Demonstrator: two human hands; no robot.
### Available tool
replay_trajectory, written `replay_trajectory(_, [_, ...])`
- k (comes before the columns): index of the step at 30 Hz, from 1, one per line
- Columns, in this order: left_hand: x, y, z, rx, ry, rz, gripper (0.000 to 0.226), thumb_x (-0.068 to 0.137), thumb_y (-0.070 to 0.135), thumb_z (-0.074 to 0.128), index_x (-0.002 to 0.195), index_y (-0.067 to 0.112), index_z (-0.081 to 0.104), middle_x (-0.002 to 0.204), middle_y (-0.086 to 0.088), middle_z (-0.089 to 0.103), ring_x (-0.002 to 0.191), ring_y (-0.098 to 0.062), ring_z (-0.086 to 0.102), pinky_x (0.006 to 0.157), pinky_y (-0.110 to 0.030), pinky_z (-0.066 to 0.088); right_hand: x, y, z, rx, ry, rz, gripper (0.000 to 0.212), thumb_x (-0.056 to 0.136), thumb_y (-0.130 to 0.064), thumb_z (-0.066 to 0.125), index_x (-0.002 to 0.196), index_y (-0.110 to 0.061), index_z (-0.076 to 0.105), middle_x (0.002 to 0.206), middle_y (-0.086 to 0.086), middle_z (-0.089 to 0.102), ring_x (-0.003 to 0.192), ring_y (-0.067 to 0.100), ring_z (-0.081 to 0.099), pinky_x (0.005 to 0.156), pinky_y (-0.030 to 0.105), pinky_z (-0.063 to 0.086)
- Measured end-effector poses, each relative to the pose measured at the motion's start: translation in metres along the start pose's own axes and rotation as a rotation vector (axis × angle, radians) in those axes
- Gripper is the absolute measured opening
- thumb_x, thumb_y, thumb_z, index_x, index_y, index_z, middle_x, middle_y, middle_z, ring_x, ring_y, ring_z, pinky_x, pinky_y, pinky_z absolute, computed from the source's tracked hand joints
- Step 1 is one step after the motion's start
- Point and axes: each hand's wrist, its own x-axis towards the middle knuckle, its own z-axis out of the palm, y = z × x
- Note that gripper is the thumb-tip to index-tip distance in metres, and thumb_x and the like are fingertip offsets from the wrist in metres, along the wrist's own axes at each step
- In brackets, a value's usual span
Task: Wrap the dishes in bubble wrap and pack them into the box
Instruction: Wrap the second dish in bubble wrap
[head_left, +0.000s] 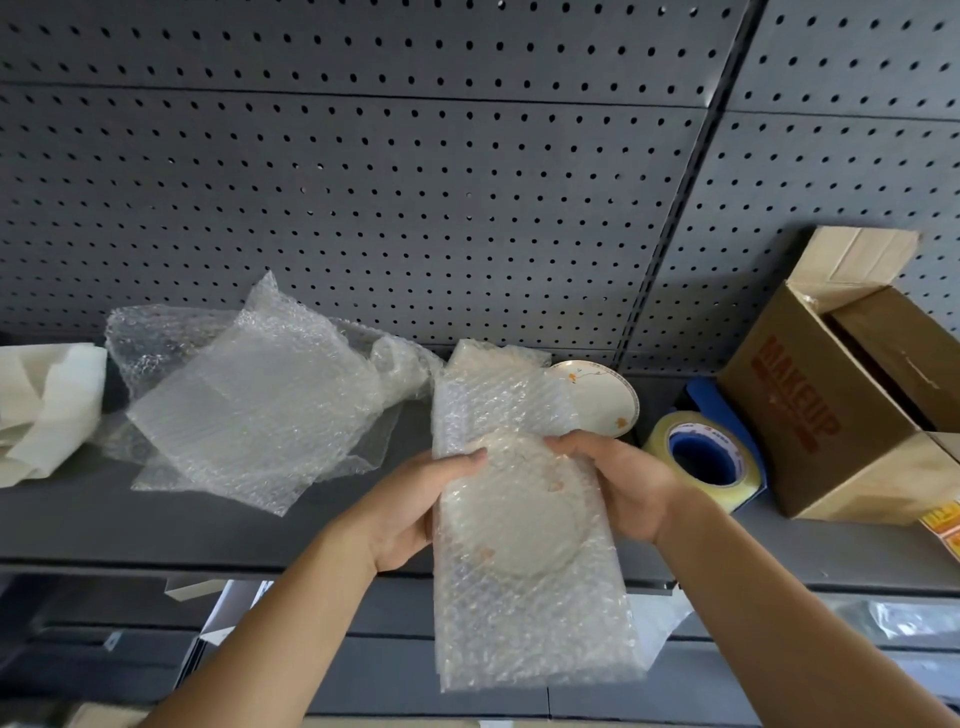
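A round plate shows through a long strip of bubble wrap folded over it, held above the shelf's front edge. My left hand grips the wrapped plate's left side. On the opposite side my right hand grips it, fingers curled over the top. Behind the wrap, a bare white plate with orange flowers lies on the grey shelf. An open brown cardboard box printed MAKEUP stands at the right.
Loose bubble wrap sheets are piled on the shelf at the left, with folded white foam beyond them. A roll of clear tape on a blue dispenser sits beside the box. A grey pegboard wall backs the shelf.
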Motion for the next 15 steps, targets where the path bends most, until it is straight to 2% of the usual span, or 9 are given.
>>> replay_trajectory(2, [0.002,-0.001,-0.002,-0.006,-0.006,-0.003,0.036,0.101,0.03,0.056,0.131,0.012,0.065,0.123,-0.011,0.073,0.114,-0.024,0.07,0.093,-0.036,0.055,0.003,0.0,-0.002,0.014,-0.01,-0.021,0.03,0.09,-0.019,0.069,0.118,-0.012,0.069,0.11,0.009,0.077,0.093,0.023,0.075,0.084,0.039,0.054])
replay_trajectory(6, [0.008,-0.005,-0.007,-0.045,-0.014,-0.013,0.038,0.099,0.023,0.058,0.134,0.012,0.063,0.124,-0.013,0.072,0.116,-0.029,0.069,0.097,-0.043,0.054,0.016,0.001,-0.007,-0.007,-0.082,-0.049,0.042,0.087,-0.009,0.067,0.129,-0.013,0.065,0.124,0.013,0.071,0.114,0.032,0.068,0.1,0.047,0.051])
replay_trajectory(12, [0.016,-0.006,-0.013,-0.048,0.011,0.077,0.042,0.093,0.004,0.063,0.131,0.021,0.063,0.123,-0.011,0.073,0.113,-0.03,0.07,0.098,-0.047,0.053,0.031,0.001,-0.008,0.001,-0.079,-0.143,0.044,0.087,0.007,0.064,0.129,-0.006,0.064,0.123,0.017,0.071,0.11,0.034,0.07,0.081,0.04,0.06])
replay_trajectory(15, [0.021,-0.008,-0.018,-0.059,-0.001,0.093,0.051,0.084,0.0,0.068,0.131,0.02,0.065,0.124,-0.012,0.072,0.114,-0.031,0.07,0.097,-0.046,0.053,0.033,-0.001,-0.007,-0.037,-0.099,-0.165,0.037,0.087,0.012,0.06,0.117,-0.007,0.071,0.118,0.017,0.073,0.106,0.032,0.071,0.08,0.039,0.06])
